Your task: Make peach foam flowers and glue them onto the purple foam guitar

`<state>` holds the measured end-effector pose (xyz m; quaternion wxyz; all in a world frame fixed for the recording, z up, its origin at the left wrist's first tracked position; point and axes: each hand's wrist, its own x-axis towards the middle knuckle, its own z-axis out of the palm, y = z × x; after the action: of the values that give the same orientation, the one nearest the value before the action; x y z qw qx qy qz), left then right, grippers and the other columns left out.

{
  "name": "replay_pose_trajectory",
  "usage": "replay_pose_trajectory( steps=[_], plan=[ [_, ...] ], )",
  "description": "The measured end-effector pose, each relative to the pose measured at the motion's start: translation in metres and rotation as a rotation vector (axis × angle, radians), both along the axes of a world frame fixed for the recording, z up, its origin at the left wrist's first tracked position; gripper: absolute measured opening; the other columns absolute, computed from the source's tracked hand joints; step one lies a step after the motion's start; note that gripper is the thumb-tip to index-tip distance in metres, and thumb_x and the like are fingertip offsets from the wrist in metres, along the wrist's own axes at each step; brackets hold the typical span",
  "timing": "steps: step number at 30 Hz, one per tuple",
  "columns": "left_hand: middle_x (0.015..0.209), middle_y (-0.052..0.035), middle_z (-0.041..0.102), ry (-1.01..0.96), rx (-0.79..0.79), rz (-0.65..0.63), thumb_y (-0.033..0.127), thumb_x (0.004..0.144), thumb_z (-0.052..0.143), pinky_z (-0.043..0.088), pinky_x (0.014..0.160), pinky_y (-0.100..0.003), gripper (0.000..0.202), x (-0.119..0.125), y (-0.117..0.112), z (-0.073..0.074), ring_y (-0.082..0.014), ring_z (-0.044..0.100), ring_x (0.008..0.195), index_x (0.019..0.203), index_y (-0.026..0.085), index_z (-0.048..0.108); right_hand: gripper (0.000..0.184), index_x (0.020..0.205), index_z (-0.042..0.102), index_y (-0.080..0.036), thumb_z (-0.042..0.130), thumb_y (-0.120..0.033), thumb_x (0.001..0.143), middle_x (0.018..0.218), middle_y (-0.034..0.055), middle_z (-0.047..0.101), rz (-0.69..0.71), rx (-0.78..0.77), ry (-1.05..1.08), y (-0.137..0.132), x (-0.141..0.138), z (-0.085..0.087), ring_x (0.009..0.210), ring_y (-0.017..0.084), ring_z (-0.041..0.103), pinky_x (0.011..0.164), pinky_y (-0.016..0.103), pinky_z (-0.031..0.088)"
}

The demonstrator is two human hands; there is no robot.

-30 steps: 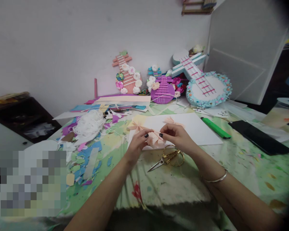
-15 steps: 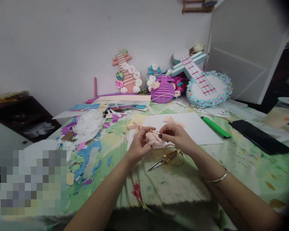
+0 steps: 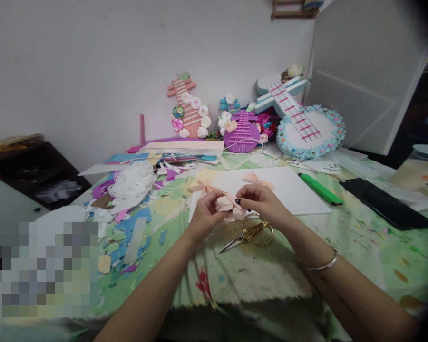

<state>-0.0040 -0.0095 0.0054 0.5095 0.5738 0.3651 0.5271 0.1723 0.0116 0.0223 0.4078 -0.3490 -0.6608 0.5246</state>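
A pale pink paper flower (image 3: 229,207) is held between my two hands above the near edge of a white sheet (image 3: 281,202). My left hand (image 3: 209,211) has its fingers closed round the flower's left side. On the other side, my right hand (image 3: 258,202) pinches a petal between thumb and fingers. Gold-handled scissors (image 3: 248,235) lie just below the hands, tips pointing left. Two more pink folded paper pieces rest on the sheet: one piece (image 3: 202,186) behind my left hand, another piece (image 3: 257,180) behind my right.
White string (image 3: 131,183) lies in a tangle at left, above scattered paper scraps (image 3: 139,237). A green cutter (image 3: 321,189) and a black phone (image 3: 387,204) lie at right. Decorated model instruments, including a purple one (image 3: 241,135) and a blue-white one (image 3: 308,130), lean at the back.
The paper flower has turned a little between my fingers, and its petals look more spread. My left fingers have shifted slightly on it; the scissors and sheet lie as before.
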Motion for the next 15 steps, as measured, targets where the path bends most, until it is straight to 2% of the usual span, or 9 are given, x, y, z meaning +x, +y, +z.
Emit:
replay_pose_trajectory(
  steps=[7,15],
  plan=[
    [0.071,0.0016,0.058,0.034,-0.068,-0.008,0.016,0.054,0.072,0.04,0.061,-0.022,0.032,-0.0008,-0.0001,-0.0016,-0.0122,0.052,0.065,0.084,0.014,0.06,0.017,0.075,0.06,-0.013,0.065,-0.029,0.071,0.067,0.0011,0.06,0.014,0.004,-0.008,-0.002,-0.001,0.0001,0.062,0.011,0.055,0.058,0.024,0.042],
    [0.076,-0.0006,0.06,-0.016,-0.025,-0.021,0.02,0.054,0.075,0.041,0.063,-0.022,0.037,-0.0025,0.0012,-0.0041,-0.0134,0.053,0.069,0.087,0.014,0.061,0.018,0.077,0.061,-0.013,0.065,-0.029,0.071,0.07,0.0021,0.061,0.017,0.01,-0.006,-0.0027,-0.0011,0.0005,0.063,0.011,0.056,0.058,0.024,0.043]
  ],
)
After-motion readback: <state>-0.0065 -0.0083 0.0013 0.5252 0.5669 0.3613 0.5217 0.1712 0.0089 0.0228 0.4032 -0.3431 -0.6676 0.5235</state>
